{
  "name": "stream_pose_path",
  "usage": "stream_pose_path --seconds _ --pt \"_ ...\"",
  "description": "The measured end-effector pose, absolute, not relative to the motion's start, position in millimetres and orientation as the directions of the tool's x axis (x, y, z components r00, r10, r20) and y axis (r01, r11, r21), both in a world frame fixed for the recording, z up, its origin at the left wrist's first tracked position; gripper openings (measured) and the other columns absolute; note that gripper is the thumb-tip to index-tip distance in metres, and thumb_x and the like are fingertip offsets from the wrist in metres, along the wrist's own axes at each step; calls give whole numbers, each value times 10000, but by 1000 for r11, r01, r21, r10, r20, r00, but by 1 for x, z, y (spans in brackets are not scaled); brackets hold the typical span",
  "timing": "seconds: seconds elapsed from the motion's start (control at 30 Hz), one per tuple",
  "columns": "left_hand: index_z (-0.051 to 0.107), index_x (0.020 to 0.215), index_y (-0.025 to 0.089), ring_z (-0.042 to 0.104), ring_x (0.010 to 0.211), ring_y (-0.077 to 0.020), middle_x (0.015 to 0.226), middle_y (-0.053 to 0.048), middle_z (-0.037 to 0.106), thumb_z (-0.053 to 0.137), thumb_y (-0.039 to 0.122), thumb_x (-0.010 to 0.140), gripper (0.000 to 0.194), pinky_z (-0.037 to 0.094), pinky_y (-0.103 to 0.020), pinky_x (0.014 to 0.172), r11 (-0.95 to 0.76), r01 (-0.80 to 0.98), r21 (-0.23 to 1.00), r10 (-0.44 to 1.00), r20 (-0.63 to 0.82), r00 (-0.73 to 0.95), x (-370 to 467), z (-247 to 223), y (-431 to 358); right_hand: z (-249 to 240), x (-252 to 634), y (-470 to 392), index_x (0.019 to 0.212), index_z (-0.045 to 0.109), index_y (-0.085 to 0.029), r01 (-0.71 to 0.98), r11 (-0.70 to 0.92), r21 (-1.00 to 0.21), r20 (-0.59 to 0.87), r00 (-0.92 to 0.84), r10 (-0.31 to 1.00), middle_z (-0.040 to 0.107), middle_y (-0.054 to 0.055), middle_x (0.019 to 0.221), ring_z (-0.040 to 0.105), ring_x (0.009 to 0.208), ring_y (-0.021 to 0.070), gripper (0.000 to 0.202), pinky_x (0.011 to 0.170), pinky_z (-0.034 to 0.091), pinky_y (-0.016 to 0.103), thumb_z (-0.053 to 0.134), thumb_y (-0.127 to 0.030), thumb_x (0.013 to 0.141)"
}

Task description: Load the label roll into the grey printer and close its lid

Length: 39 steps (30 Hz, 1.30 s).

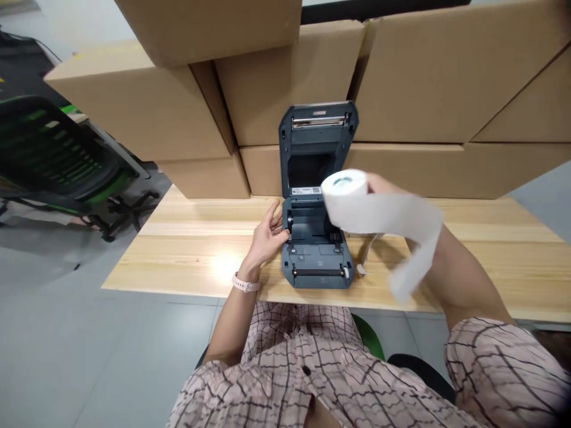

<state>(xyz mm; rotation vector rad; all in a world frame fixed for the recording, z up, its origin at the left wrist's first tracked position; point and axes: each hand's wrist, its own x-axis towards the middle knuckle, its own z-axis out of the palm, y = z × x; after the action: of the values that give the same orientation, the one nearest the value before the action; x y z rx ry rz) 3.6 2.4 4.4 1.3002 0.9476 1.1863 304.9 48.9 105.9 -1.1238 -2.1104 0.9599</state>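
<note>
A dark grey label printer (317, 261) stands on the wooden table with its lid (319, 142) tipped up and back, so its inner bay shows. My left hand (268, 235) rests against the printer's left side, fingers spread and thumb at the rim. Above the right part of the bay, my right hand (379, 184) grips a roll of white label paper (341, 205). Most of that hand's fingers are hidden behind the roll. A loose strip of the paper trails to the right over my forearm, its end blurred. The bay itself holds no roll.
Cardboard boxes (428, 77) are stacked along the table's back edge, close behind the raised lid. A thin cable (368, 249) and a small whitish piece lie right of the printer. The wooden table (178, 249) has its front edge by my lap. A black and green office chair (57, 154) stands at left.
</note>
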Motion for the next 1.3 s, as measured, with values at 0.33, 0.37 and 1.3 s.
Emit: stream_pose_path --seconds 0.33,0.37,1.3 --pt "175 1718 207 519 1510 -361 1684 -220 427 713 255 823 1046 408 -567 1265 -127 -10 992 965 126 232 0 2 3 116 216 54 1263 647 -185 685 690 -232 -286 -726 625 760 169 1239 720 1075 389 609 845 518 426 744 -558 791" --pt "176 1718 212 519 1510 -357 1682 -215 432 709 255 823 1043 409 -567 1265 -133 -9 991 964 131 231 0 1 3 112 214 56 1242 652 -175 685 694 -221 -315 -724 614 761 181 1233 720 1071 395 597 839 518 428 747 -557 793" --pt "387 1632 233 398 1590 -339 1717 -147 404 702 241 859 834 381 -543 1281 -174 -47 984 964 180 195 10 13 -7 36 231 -103 1600 451 -224 620 762 -184 381 -670 637 511 159 1640 441 1567 319 616 1216 501 573 532 -513 1061"
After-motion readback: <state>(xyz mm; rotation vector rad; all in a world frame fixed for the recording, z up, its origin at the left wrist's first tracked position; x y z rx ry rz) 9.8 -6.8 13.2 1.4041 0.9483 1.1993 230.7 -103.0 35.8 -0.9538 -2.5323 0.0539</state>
